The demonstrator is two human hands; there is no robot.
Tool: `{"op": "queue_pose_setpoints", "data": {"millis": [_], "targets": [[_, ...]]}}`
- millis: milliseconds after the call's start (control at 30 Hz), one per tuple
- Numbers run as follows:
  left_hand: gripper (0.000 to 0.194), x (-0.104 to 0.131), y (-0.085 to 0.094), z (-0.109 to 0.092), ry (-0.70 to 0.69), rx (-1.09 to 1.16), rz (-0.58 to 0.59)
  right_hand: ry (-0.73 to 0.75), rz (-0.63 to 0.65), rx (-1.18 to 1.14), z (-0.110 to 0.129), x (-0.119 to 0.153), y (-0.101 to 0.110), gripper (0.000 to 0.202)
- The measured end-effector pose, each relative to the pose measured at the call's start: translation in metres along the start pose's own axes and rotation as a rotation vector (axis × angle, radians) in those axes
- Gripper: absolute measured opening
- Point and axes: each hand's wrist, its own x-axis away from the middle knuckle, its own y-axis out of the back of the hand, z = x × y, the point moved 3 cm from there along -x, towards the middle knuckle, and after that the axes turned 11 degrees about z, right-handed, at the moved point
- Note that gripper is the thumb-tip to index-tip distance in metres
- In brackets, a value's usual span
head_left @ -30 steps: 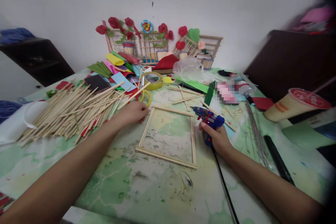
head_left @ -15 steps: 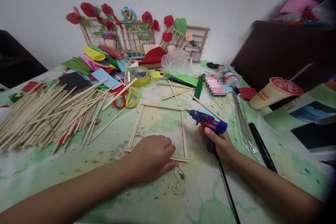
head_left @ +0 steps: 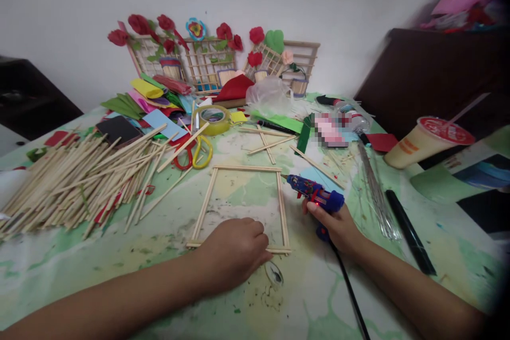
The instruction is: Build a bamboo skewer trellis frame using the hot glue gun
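Note:
A square frame of doubled wooden sticks (head_left: pixel 282 207) lies flat on the patterned tablecloth in front of me. My left hand (head_left: pixel 235 252) is closed over its near side, fingers curled at the bottom sticks and covering part of them. In my right hand (head_left: pixel 345 228) is a blue hot glue gun (head_left: pixel 313 191), gripped by its handle. Its nozzle points left, close to the frame's far right corner; I cannot tell if it touches. A small red light glows on the gun, and a black cord (head_left: pixel 350 289) runs from it toward me.
A big pile of sticks (head_left: pixel 79 186) spreads on the left. Beyond the frame lie scissors (head_left: pixel 203 151), a tape roll (head_left: pixel 213 119) and loose sticks (head_left: pixel 269 141). Wires (head_left: pixel 374 196), a black rod (head_left: pixel 410 231) and a drink cup (head_left: pixel 430 141) are right. Flower-decorated lattices (head_left: pixel 209 61) lean against the wall.
The camera view has shifted slightly, so everything sits a little lower. Both hands keep their places at the frame, and the glue gun's nozzle stays by the far right corner.

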Motion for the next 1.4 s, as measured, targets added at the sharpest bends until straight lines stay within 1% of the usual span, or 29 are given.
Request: {"op": "queue_pose_setpoints", "data": {"millis": [100,133,200,233,300,333,367,400,433,467,533,633,767,833,900,967,1033,1133,1233,1300,1367,1400], "targets": [[0.032,0.001,0.008,0.006,-0.016,0.029,-0.003,0.001,0.016,-0.001,-0.002,0.0,0.0,0.035],[0.032,0.001,0.013,0.011,-0.009,0.043,-0.017,0.011,0.017,0.004,-0.003,0.0,0.0,0.035],[0.032,0.003,0.025,0.029,0.052,0.067,-0.076,0.029,0.006,0.013,-0.004,0.0,0.001,0.034],[0.031,0.004,0.032,0.041,0.109,0.072,-0.119,0.036,-0.007,0.013,-0.004,0.0,0.001,0.033],[0.031,0.01,0.045,0.072,0.315,0.041,-0.19,0.037,-0.025,0.011,-0.006,0.0,0.002,0.032],[0.031,0.013,0.049,0.088,0.448,0.017,-0.199,0.033,-0.035,0.015,-0.007,0.0,0.002,0.031],[0.031,0.017,0.051,0.104,0.587,0.008,-0.184,0.029,-0.038,0.022,-0.008,0.0,0.002,0.031],[0.031,0.021,0.051,0.118,0.697,0.018,-0.141,0.026,-0.039,0.032,-0.009,0.0,0.002,0.031],[0.031,0.024,0.05,0.129,0.769,0.038,-0.087,0.027,-0.034,0.043,-0.009,-0.001,0.001,0.031],[0.031,0.027,0.048,0.137,0.81,0.066,-0.04,0.034,-0.032,0.052,-0.009,-0.002,0.001,0.031],[0.031,0.028,0.043,0.148,0.816,0.126,0.006,0.059,-0.025,0.065,-0.004,-0.006,0.0,0.031],[0.032,0.027,0.038,0.152,0.768,0.186,-0.01,0.083,0.008,0.074,0.01,-0.014,-0.007,0.033],[0.031,0.025,0.038,0.15,0.708,0.2,-0.016,0.107,0.129,0.071,0.04,-0.029,-0.029,0.032],[0.031,0.026,0.04,0.15,0.722,0.18,-0.033,0.133,0.197,0.082,0.053,-0.038,-0.044,0.029],[0.03,0.028,0.04,0.152,0.762,0.156,-0.055,0.168,0.256,0.09,0.061,-0.047,-0.06,0.03],[0.029,0.029,0.04,0.155,0.788,0.144,-0.079,0.169,0.289,0.048,0.062,-0.054,-0.073,0.028],[0.029,0.028,0.039,0.157,0.776,0.146,-0.093,0.158,0.304,0.004,0.061,-0.058,-0.083,0.028],[0.028,0.025,0.036,0.158,0.743,0.154,-0.095,0.148,0.285,-0.029,0.058,-0.054,-0.091,0.029],[0.026,0.023,0.035,0.159,0.718,0.161,-0.107,0.142,0.244,-0.028,0.058,-0.043,-0.094,0.03],[0.025,0.021,0.034,0.159,0.679,0.179,-0.111,0.17,0.244,0.0,0.059,-0.037,-0.094,0.03],[0.025,0.02,0.034,0.159,0.647,0.199,-0.114,0.207,0.264,0.062,0.058,-0.034,-0.09,0.028],[0.025,0.02,0.033,0.16,0.638,0.206,-0.118,0.214,0.251,0.073,0.056,-0.034,-0.086,0.027]]}}
